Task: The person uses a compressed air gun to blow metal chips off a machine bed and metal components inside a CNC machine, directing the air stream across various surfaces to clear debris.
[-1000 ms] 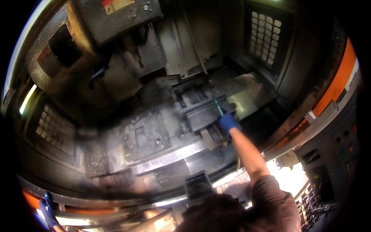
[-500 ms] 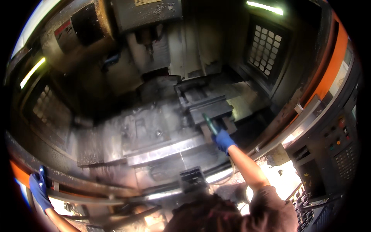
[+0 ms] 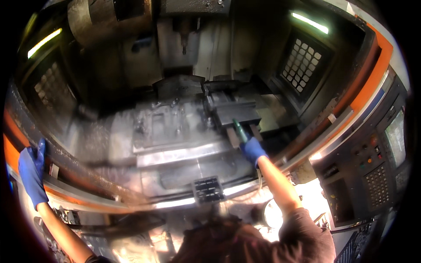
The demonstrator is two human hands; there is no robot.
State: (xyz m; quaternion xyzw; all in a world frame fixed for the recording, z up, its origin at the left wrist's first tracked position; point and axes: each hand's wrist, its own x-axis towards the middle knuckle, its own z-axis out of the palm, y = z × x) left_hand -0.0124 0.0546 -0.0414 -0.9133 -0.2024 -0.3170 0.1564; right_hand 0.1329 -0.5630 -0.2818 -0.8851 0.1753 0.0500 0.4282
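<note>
My right hand (image 3: pixel 253 151), in a blue glove, is closed round a slim green nozzle (image 3: pixel 240 130). The nozzle points away from me, with its tip near the dark block of a vise (image 3: pixel 237 113) on the machine table. A thin hose (image 3: pixel 260 177) hangs below that hand. At the far left, my left hand (image 3: pixel 31 173), also gloved in blue, rests against the orange-edged rim (image 3: pixel 12 151) of the machine opening. Its fingers are stretched upward and hold nothing that I can see. Haze and blur lie over the metal machine table (image 3: pixel 175 155), hiding its details.
Above the table hangs the spindle (image 3: pixel 184 39). A control panel (image 3: pixel 372 171) with buttons and a screen stands at my right. A small black ridged block (image 3: pixel 208 190) sits at the front sill. Lamps (image 3: pixel 309 23) light the enclosure, with a gridded window (image 3: pixel 301 65) on its right wall.
The view has swung round, bringing more of the control panel and my left forearm into sight. My left hand appears higher along the rim. My right hand keeps its hold on the nozzle near the vise.
</note>
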